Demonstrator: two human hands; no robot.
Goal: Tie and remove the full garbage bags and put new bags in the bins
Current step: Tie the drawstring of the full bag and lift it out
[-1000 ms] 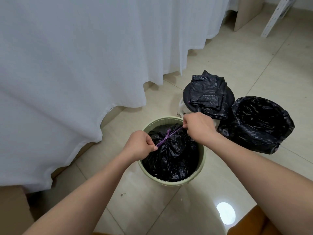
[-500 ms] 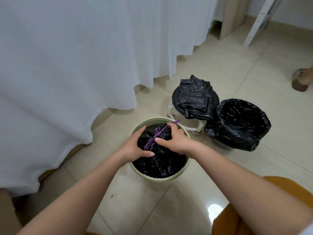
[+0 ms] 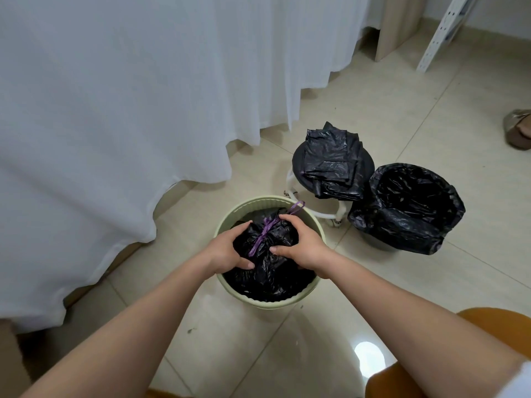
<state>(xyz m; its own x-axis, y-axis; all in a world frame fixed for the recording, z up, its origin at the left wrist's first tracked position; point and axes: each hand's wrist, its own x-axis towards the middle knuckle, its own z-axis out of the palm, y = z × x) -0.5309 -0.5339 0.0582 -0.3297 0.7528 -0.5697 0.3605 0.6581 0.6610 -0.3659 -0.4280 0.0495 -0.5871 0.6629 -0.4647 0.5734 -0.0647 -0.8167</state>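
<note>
Left hand (image 3: 227, 251) and right hand (image 3: 301, 245) curl fingers round tied black bag (image 3: 267, 271) in green bin (image 3: 230, 222), arms extended.

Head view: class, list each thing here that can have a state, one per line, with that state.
Full garbage bag: tied shut, inside the green bin.
Purple drawstring: knotted.
Left hand: grips the bag.
Right hand: grips the bag.
Second bin's liner: open.
Spare bags: folded on the stool.

Shoe (image 3: 518, 129): the right frame edge cuts it; we see only part.
Stool (image 3: 298, 165): folded black bags (image 3: 332, 159) cover most of its seat.
Green bin (image 3: 230, 222): our hands hide part of its tied bag (image 3: 270, 277).
</note>
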